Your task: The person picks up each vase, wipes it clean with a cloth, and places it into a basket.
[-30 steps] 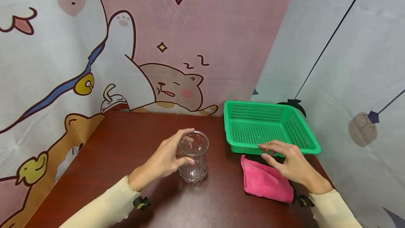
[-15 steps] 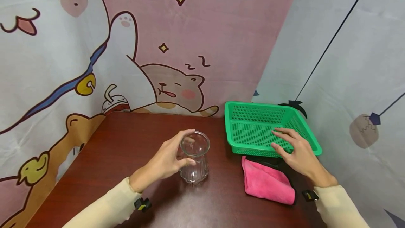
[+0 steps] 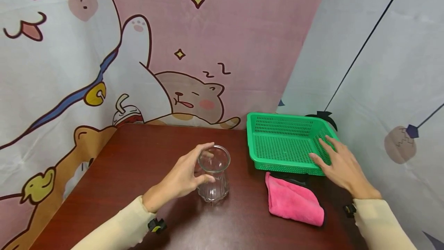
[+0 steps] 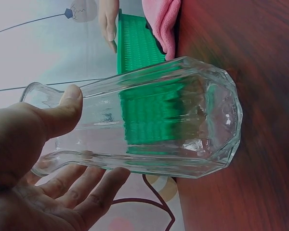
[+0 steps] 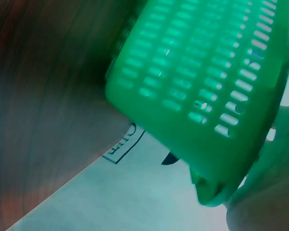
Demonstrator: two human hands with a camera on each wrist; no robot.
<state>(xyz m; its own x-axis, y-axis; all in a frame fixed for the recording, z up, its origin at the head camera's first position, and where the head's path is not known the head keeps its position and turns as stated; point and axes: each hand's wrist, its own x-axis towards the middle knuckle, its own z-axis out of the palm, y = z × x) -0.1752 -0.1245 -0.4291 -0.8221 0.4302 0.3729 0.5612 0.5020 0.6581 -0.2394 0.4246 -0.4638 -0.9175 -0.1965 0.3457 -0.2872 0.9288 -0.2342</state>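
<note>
A clear glass vase (image 3: 216,188) with a flared rim and ribbed body stands upright on the table. My left hand (image 3: 184,173) grips its neck from the left, the thumb on the near side, as the left wrist view shows of the vase (image 4: 154,115). Over the near right corner of a green plastic basket (image 3: 282,164) is my right hand (image 3: 341,167), its fingers spread and fairly straight. In the right wrist view the basket wall (image 5: 183,91) is close, with a blurred bit of hand at its rim; I cannot tell how firmly it touches.
A folded pink cloth (image 3: 295,203) with a dark edge lies in front of the basket. The dark red wooden table (image 3: 145,153) meets a cartoon-printed curtain (image 3: 243,49) at the back and sides.
My right hand has moved right, from above the cloth and the basket's front rim to the basket's near right corner. The left hand and vase have stayed in place.
</note>
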